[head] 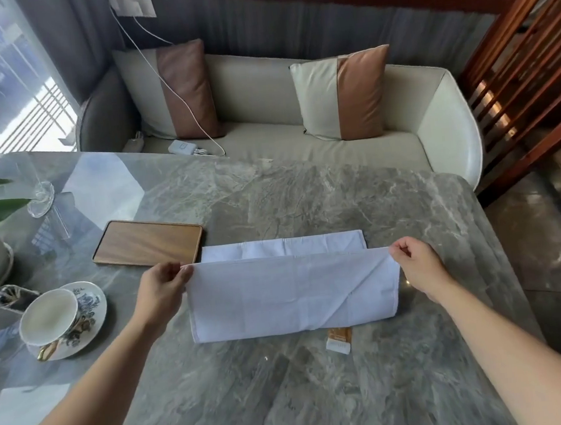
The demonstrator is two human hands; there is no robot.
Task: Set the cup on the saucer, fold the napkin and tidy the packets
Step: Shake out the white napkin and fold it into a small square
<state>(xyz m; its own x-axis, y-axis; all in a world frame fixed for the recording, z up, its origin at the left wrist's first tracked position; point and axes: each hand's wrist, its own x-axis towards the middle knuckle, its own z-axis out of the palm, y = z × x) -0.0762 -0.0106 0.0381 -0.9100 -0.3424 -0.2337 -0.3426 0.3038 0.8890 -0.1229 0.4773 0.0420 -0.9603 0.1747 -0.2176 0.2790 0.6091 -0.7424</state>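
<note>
White napkin (294,296) half-folded, mid-table; cup (50,316) on saucer (91,309), left; packet (340,340) under napkin edge

You are sitting in what looks like a café or restaurant booth. You are facing a grey marble table (304,193) with a cream upholstered sofa (265,135) behind it, carrying two cream-and-brown cushions (174,89). A slatted wooden screen (524,51) is standing to your right, and a window (3,85) is letting daylight in on your left. A wooden tray (147,241) and a patterned saucer (89,309) are lying on the table.
</note>
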